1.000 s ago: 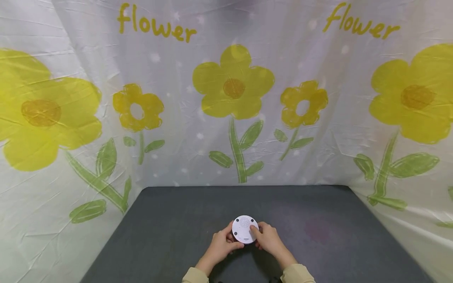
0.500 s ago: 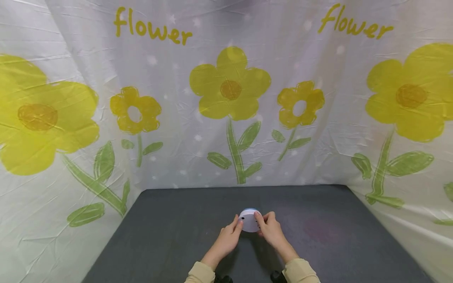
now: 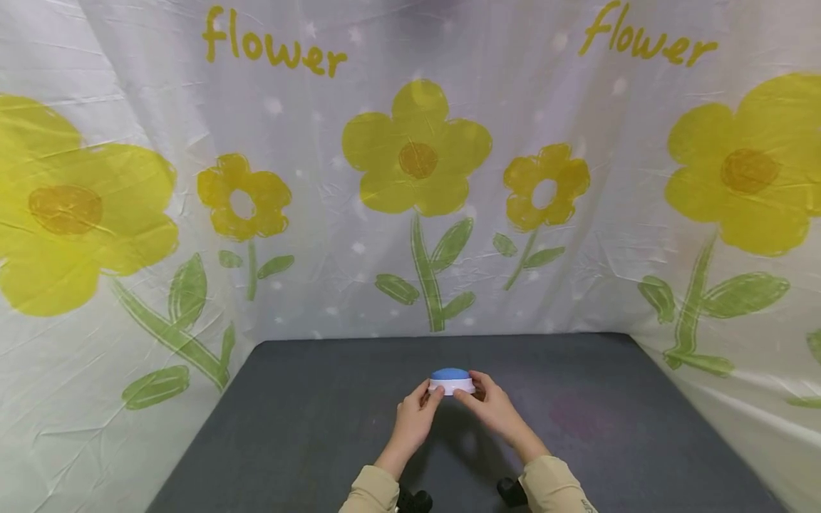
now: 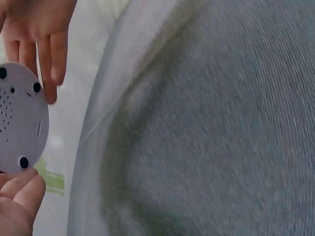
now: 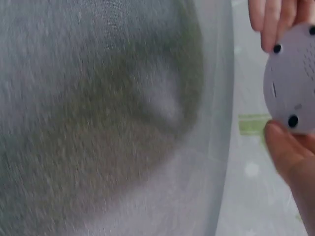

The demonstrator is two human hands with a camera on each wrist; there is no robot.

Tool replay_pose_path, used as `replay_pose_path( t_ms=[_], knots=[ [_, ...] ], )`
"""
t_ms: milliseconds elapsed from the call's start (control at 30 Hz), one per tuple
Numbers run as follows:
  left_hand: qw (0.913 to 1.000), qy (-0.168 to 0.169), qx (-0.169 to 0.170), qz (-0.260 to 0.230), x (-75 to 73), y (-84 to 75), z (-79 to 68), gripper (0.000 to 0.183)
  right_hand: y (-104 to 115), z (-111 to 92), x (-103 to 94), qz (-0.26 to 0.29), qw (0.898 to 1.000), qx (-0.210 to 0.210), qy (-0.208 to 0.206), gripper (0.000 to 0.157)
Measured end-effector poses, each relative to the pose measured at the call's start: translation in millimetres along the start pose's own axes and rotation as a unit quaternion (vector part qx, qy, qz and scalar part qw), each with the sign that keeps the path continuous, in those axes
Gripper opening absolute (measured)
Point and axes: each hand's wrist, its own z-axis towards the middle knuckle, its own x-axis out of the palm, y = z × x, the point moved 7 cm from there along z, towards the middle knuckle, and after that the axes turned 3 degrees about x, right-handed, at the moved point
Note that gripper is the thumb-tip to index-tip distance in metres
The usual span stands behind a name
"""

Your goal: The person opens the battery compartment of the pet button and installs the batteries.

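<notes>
A round push button (image 3: 452,386) with a white base and a blue domed top is held upright in front of the person, dome up. My left hand (image 3: 411,422) pinches its left side, the thumb at the near rim. On the opposite side my right hand (image 3: 499,413) grips it between thumb and fingers. The left wrist view shows the underside of the push button (image 4: 22,118), with dark round feet and small speaker holes. The same underside of the push button (image 5: 290,81) appears at the right of the right wrist view. It is raised off the table.
A dark grey table (image 3: 321,399) lies under the hands, their shadows falling on it. Behind and at both sides hangs a pale curtain (image 3: 308,271) printed with yellow flowers and lettering.
The push button has turned from showing its white underside to standing with the blue dome up. Both hands have moved slightly farther from the body and keep hold of it.
</notes>
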Motion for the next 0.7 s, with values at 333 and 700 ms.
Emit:
replay_pose_path(
  t_ms=[333,700],
  knots=[
    [0.9983,0.037,0.044,0.008,2.3,10.1,-3.9,0.061,3,2,0.2,0.008,0.998,-0.047,0.045,0.061],
    [0.9917,0.051,0.027,0.115,13.6,22.8,-5.4,0.059,-22,6,15.0,-0.146,0.988,-0.044,0.001,0.062]
  ],
)
